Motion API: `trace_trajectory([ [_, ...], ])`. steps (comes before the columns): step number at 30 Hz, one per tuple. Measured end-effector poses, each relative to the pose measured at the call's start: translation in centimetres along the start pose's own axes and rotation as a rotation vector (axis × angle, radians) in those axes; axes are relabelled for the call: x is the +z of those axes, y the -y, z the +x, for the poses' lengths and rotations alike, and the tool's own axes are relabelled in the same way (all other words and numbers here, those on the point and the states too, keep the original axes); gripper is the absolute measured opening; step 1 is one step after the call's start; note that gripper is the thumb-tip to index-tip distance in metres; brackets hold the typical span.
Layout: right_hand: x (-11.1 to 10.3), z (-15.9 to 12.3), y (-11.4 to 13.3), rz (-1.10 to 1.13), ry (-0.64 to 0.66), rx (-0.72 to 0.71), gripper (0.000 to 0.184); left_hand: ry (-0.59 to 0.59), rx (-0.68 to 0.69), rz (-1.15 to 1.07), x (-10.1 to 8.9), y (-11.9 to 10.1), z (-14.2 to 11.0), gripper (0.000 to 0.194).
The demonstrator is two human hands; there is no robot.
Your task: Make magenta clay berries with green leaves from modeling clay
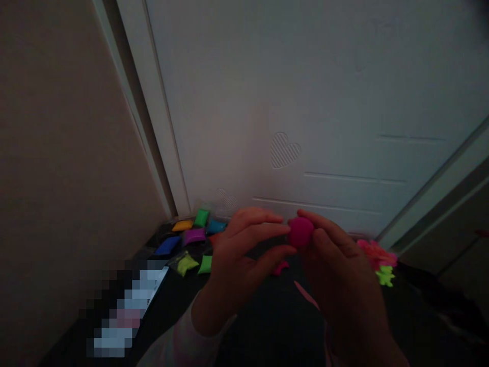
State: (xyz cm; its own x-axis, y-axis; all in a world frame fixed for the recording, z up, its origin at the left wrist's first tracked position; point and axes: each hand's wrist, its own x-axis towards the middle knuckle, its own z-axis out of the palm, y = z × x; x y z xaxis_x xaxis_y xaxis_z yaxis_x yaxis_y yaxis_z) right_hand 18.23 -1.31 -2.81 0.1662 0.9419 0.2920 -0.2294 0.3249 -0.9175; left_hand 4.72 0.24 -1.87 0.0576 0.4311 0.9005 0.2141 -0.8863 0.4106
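Carefully, I hold the pink ball (301, 233) up above the dark surface (252, 326), pinched between the thumb and fingers of my right hand (342, 265). Gripping it by the side seems sensible, as it leaves the left part of the ball exposed and spares its round shape from a full squeeze. My left hand (242, 252) is curved, thumb and fingers narrowly apart, their tips at the ball's left edge; I cannot tell whether they press on it or merely steady it. Holding it between both hands probably gives me control from either side. Colored packets, among them a blue packet (168, 245) and a purple packet (194, 236), lie beyond and to the left of my left hand, perhaps so they are out of my way yet within reach. Below the ball lies a bright pink piece (280, 268), partly hidden, and a pale pink strip (306, 294) sits beside my right wrist, too dim to identify.
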Motion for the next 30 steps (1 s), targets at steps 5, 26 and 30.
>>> trace_trajectory([
  [5,-0.2,0.0,-0.2,0.021,0.040,0.002,0.026,0.056,-0.211,-0.257,-0.1,0.7,-0.4,0.021],
  [26,-0.5,2.5,-2.2,-0.100,0.047,-0.122,0.015,-0.039,-1.016,-0.880,0.7,3.0,0.2,0.016],
  [30,-0.1,2.1,-2.4,-0.357,0.096,-0.315,0.030,-0.074,-1.003,-0.916,0.8,3.1,0.2,0.016],
])
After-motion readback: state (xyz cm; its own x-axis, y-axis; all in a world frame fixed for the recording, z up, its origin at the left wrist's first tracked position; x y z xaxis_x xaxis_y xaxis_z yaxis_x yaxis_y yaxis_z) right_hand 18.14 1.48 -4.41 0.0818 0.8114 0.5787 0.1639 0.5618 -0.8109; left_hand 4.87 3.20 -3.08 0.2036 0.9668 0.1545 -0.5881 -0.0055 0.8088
